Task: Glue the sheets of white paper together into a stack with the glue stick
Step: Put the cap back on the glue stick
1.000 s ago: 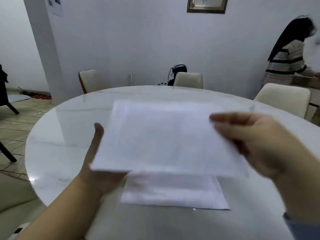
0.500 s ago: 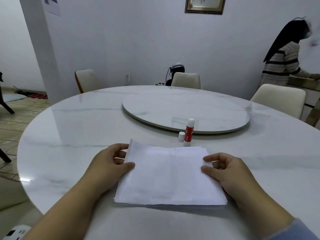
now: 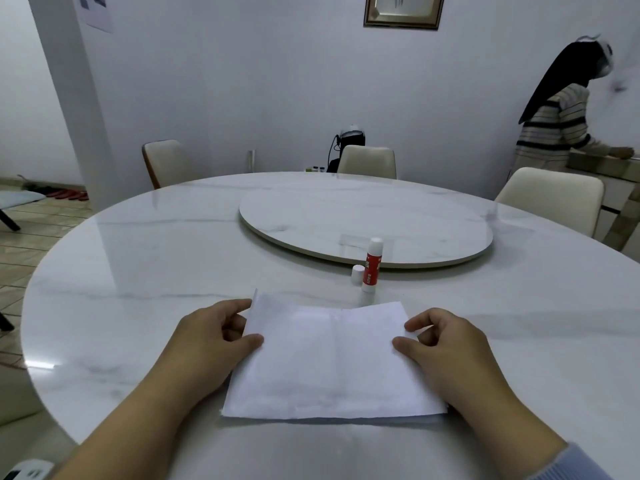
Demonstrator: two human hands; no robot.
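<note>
On the near part of the round white marble table (image 3: 138, 271) lies the stack of white paper sheets (image 3: 329, 362), flat on the surface, with a soft crease running down its middle. Its far left corner is lifted a little from the table. The left hand (image 3: 211, 344) holds the left edge of the stack: the thumb lies on top of the paper and the other fingers are curled at the side near the raised corner, so this hand pinches the sheets. The right hand (image 3: 446, 344) holds the right edge in the same way, thumb on top of the paper and the index finger bent over the far right corner.

Just behind the stack stands the glue stick (image 3: 371, 265), upright, red with a white top, without its cap. The white cap (image 3: 357, 274) stands just beside it on the left. Both are on the table in front of the round turntable (image 3: 363, 226), near its rim.

Around the table are cream chairs (image 3: 550, 195). At the far right a person in a striped sweater (image 3: 557, 126) stands at a counter, and a framed picture (image 3: 403, 10) hangs on the wall
</note>
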